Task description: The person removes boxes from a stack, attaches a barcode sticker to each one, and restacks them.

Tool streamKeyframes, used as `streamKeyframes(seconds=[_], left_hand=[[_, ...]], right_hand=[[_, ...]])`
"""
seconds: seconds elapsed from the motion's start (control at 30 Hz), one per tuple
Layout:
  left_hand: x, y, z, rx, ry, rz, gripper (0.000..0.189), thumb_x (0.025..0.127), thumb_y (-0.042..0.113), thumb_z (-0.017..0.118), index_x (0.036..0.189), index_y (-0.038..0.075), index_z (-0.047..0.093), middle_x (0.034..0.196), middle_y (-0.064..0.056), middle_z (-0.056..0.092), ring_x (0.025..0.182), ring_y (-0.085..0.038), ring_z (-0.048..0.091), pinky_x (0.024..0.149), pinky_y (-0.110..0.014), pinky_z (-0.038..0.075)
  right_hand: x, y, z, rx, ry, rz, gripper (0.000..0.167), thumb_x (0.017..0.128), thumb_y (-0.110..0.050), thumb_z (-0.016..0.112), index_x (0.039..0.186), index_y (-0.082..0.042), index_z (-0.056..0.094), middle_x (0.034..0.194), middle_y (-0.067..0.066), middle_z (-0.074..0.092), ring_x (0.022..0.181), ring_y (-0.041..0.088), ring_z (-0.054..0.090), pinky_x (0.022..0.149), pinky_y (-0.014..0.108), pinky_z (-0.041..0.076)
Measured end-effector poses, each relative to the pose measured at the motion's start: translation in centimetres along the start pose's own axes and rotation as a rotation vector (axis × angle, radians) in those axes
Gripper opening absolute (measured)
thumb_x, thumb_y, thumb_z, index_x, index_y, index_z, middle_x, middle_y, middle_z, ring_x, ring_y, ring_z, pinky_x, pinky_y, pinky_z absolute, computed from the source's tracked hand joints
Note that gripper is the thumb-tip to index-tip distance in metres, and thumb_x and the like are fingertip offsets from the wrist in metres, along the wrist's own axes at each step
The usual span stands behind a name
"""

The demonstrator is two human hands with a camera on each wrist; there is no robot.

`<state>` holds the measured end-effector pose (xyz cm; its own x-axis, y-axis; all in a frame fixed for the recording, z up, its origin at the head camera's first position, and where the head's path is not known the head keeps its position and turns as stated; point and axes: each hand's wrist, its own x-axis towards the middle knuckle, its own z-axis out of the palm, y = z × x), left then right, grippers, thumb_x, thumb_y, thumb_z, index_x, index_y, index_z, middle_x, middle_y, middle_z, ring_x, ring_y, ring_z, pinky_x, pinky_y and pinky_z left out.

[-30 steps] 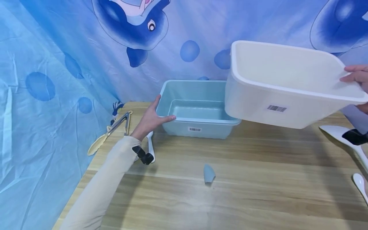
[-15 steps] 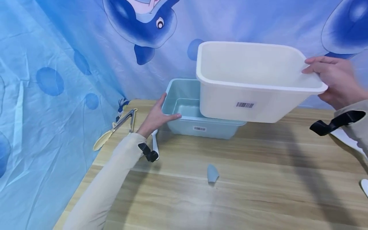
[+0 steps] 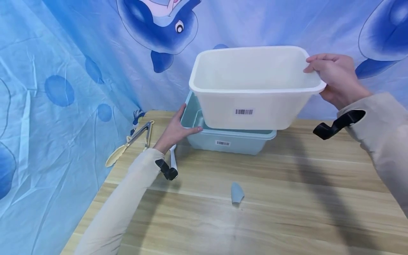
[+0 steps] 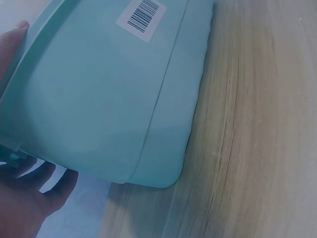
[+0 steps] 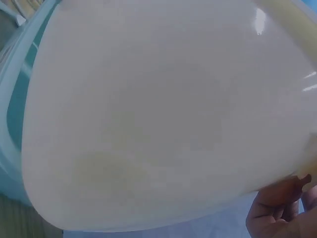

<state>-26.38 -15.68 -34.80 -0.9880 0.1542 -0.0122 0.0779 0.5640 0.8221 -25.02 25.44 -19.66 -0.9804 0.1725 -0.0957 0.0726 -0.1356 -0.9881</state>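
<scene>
A pale blue-green plastic bin (image 3: 242, 144) stands on the wooden table at the back, with a barcode label on its front. My left hand (image 3: 173, 132) grips its left end. The left wrist view shows the fingers (image 4: 62, 187) under the rim and the thumb on top. A larger white bin (image 3: 216, 108), seen to be vacant inside, is held up over the blue-green one and overlaps its opening. My right hand (image 3: 338, 78) holds the white bin by its right end rim. From below, the right wrist view is mostly filled by the white bin's underside (image 5: 163, 114).
Cream-tipped tongs (image 3: 135, 137) lie by the table's left edge. A white spoon (image 3: 173, 157) lies near my left wrist, partly hidden. A small grey-blue scrap (image 3: 237, 193) sits on the wooden table (image 3: 271, 219) in front of the bins. A blue dolphin-print curtain (image 3: 242, 21) hangs behind.
My right hand has carried the white bin leftward, from beside the blue-green bin to over it. My left hand keeps its place on the blue-green bin. The head view has shifted slightly.
</scene>
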Motion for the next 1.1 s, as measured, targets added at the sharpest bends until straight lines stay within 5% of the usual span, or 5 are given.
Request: streamKeyframes(seconds=[0.37, 0.53, 0.87, 1.1], left_hand=[[-0.1, 0.3, 0.2, -0.018, 0.003, 0.045, 0.115, 0.068, 0.048, 0.085, 0.155, 0.03, 0.011, 0.161, -0.003, 0.022, 0.149, -0.028, 0.02, 0.117, -0.059, 0.02], [-0.2, 0.3, 0.3, -0.037, 0.007, 0.042, 0.117, 0.065, 0.051, 0.085, 0.154, 0.035, 0.011, 0.162, -0.001, 0.02, 0.15, -0.027, 0.017, 0.118, -0.06, 0.014], [-0.2, 0.2, 0.8, -0.15, 0.016, 0.134, 0.106, 0.065, 0.04, 0.089, 0.15, 0.034, 0.025, 0.149, 0.001, 0.042, 0.141, -0.022, 0.034, 0.119, -0.054, 0.019], [-0.3, 0.4, 1.0, -0.173, 0.005, 0.118, 0.099, 0.068, 0.033, 0.088, 0.148, 0.028, 0.03, 0.144, -0.002, 0.047, 0.134, -0.024, 0.043, 0.117, -0.055, 0.022]], right_hand=[[0.0, 0.2, 3.4, -0.056, 0.0, -0.025, 0.013, 0.09, -0.007, 0.064, 0.101, -0.013, 0.067, 0.133, -0.003, 0.048, 0.11, 0.018, 0.054, 0.06, 0.02, 0.053], [0.1, 0.9, 4.4, -0.026, 0.005, -0.035, 0.011, 0.089, -0.004, 0.063, 0.096, -0.01, 0.068, 0.123, -0.004, 0.051, 0.113, 0.021, 0.053, 0.06, 0.021, 0.054], [0.0, 4.8, 4.9, 0.004, -0.034, -0.032, 0.008, 0.088, 0.0, 0.06, 0.086, -0.007, 0.063, 0.109, 0.001, 0.049, 0.08, 0.014, 0.058, 0.055, 0.02, 0.051], [-0.1, 7.5, 4.2, -0.053, -0.031, -0.039, 0.011, 0.085, 0.004, 0.059, 0.084, -0.006, 0.064, 0.102, 0.005, 0.05, 0.066, 0.01, 0.056, 0.054, 0.018, 0.05]])
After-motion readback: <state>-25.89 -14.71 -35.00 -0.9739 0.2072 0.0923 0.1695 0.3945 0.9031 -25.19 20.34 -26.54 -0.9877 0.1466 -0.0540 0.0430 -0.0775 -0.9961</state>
